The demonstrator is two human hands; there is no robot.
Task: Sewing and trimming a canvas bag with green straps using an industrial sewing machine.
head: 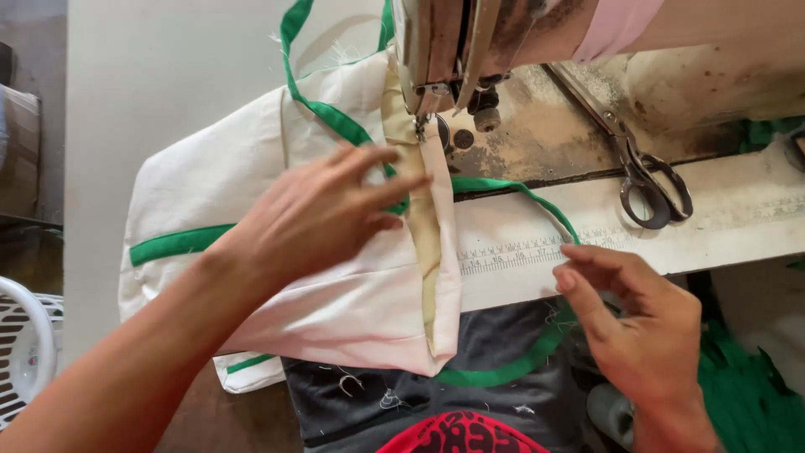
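pressing flat, left hand [314,214] fingers spread on cream fabric [335,302]; right hand [646,323] pinching green tape [537,205]

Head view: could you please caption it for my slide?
Left hand flat on cream fabric at a sewing machine; right hand pinches green tape.

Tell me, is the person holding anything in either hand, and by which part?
The left hand lies flat on the cream cloth bag, pressing near its folded edge. The right hand pinches the green strap at its loop near the table edge.
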